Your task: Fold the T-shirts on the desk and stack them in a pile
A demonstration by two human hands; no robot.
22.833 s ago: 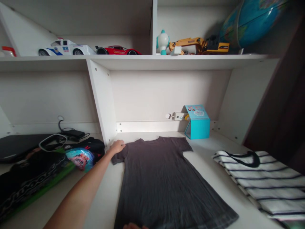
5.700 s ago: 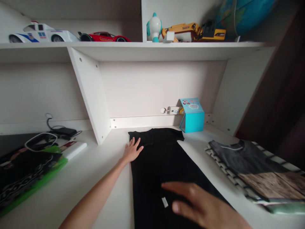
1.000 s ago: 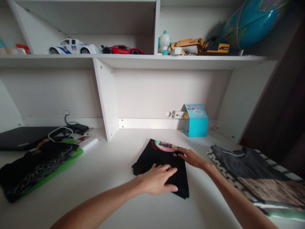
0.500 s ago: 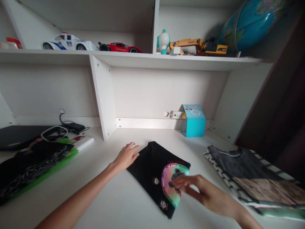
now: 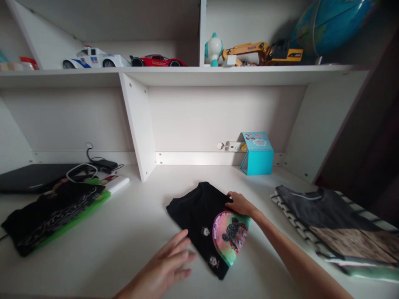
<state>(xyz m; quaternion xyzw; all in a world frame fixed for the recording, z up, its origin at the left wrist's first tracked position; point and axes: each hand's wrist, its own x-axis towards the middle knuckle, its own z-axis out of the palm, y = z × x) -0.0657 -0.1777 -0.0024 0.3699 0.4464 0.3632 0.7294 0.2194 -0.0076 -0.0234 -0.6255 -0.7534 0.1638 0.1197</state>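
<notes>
Folded black tee lies flat on the white desk, print side up, approx. mid-desk. R hand rests open on its far edge w/ fingers spread, not pinching, prob. pinning the fold flat. L hand is open too, palm down, fingertips just beside the near-left edge, holding nothing. To the R of the R hand: folded shirt stack, well apart. Beyond it: teal box. Far L of the L hand: black-green shirts.

The globe is cut off at the top edge, and the shirt stack at the right edge.
</notes>
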